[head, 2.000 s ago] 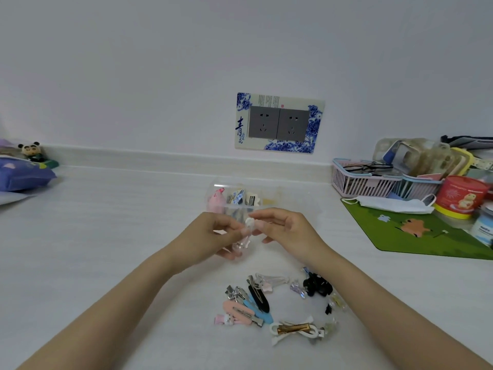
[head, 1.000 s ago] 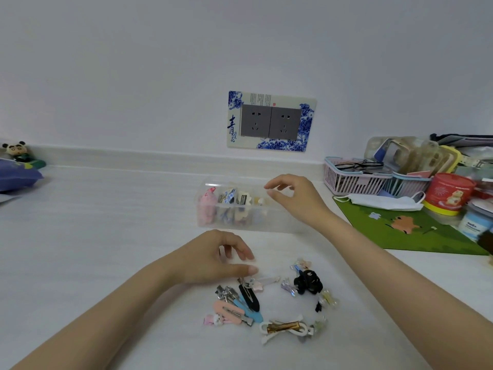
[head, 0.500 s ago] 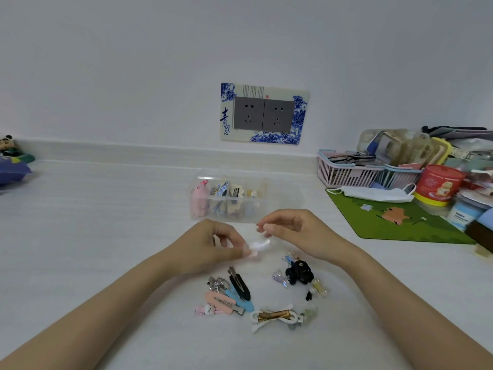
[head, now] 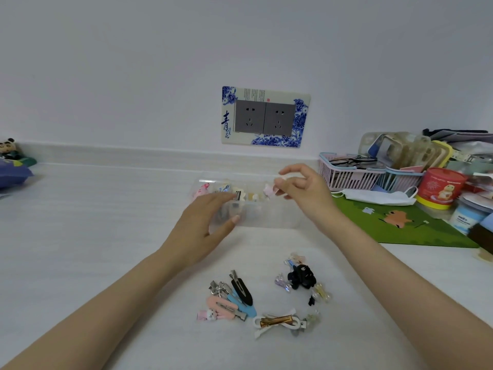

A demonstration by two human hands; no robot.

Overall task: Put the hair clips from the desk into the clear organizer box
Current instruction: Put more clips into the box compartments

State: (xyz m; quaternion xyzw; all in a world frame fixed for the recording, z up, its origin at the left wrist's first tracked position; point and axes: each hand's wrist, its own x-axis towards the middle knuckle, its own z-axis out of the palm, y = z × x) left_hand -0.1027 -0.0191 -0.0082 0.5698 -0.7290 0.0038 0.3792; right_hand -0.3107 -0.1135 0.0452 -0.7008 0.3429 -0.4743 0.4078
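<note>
The clear organizer box stands mid-desk with several small clips inside. My right hand hovers over its right part, fingertips pinched on a small pale pink clip. My left hand is at the box's left front, fingers apart, holding nothing. Nearer me lies a pile of hair clips: pink, blue and black flat clips, a white bow clip with a gold bar, and a black claw clip among tiny translucent ones.
A green mat with a white face mask lies to the right. Behind it are a pink basket, a red tub and other clutter. A blue pouch sits at far left. A wall socket is behind the box.
My right hand has lifted the small pale clip from between both hands up over the box. My left hand let go of it and moved toward the box's front left.
</note>
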